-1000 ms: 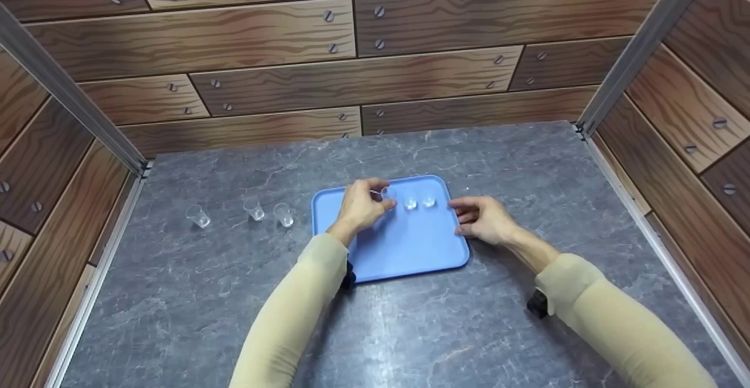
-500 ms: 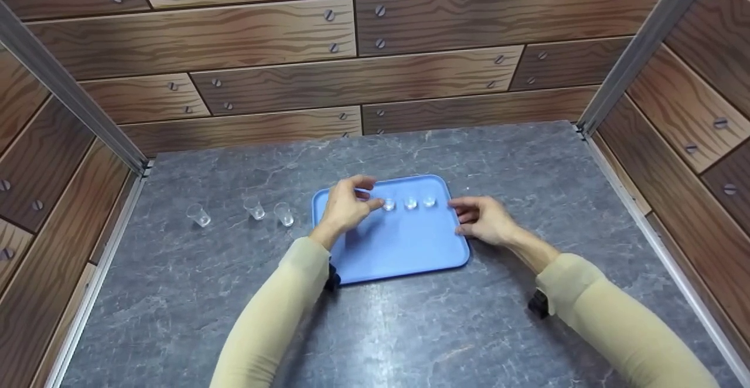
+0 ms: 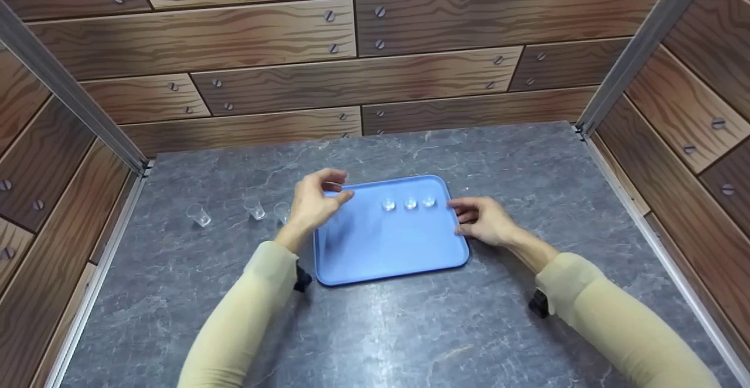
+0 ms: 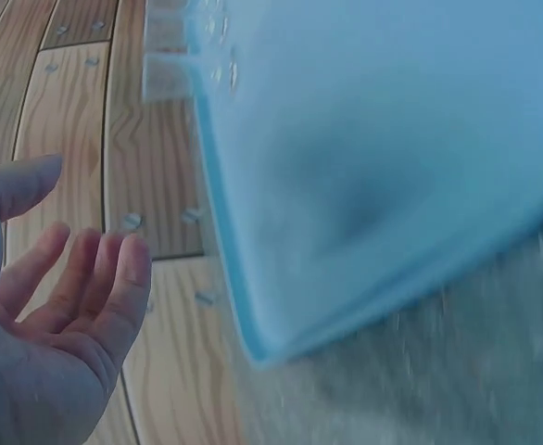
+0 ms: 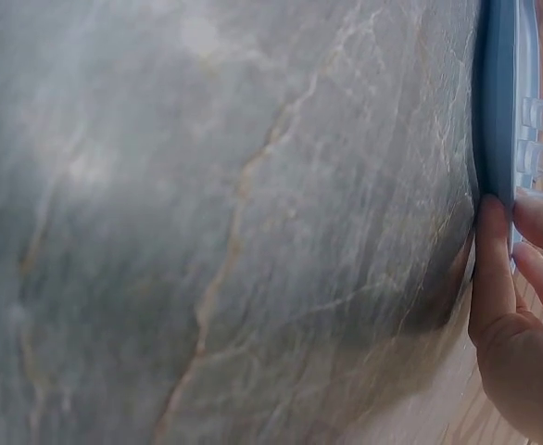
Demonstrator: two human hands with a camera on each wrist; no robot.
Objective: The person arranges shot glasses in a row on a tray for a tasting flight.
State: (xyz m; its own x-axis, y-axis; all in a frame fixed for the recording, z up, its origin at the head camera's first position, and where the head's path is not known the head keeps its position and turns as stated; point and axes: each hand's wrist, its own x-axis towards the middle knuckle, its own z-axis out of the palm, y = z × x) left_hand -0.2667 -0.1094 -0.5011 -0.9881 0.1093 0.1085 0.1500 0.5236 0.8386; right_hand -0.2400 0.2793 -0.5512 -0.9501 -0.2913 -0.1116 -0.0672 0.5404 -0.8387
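Note:
Three small clear cups stand in a row near the back of a blue tray (image 3: 392, 253): a left cup (image 3: 389, 203), a middle cup (image 3: 410, 203) and a right cup (image 3: 429, 200). My left hand (image 3: 313, 200) hovers over the tray's back left corner, fingers apart and holding nothing; the left wrist view shows the same bare left hand (image 4: 68, 324) with spread thumb. At the tray's right edge, my right hand (image 3: 489, 221) holds the rim. In the right wrist view, the fingers (image 5: 496, 269) meet that rim, partly hiding it.
On the grey marbled table (image 3: 222, 294), left of the tray, stand more clear cups: one at the far left (image 3: 199, 215), a middle one (image 3: 255, 208), and one partly hidden by my left hand (image 3: 282, 212). Wood-patterned walls (image 3: 281, 36) enclose the table's back and sides.
My left hand has let go of a cup, which now stands left of the other two on the tray. That hand has moved left, while the right hand has stayed at the rim.

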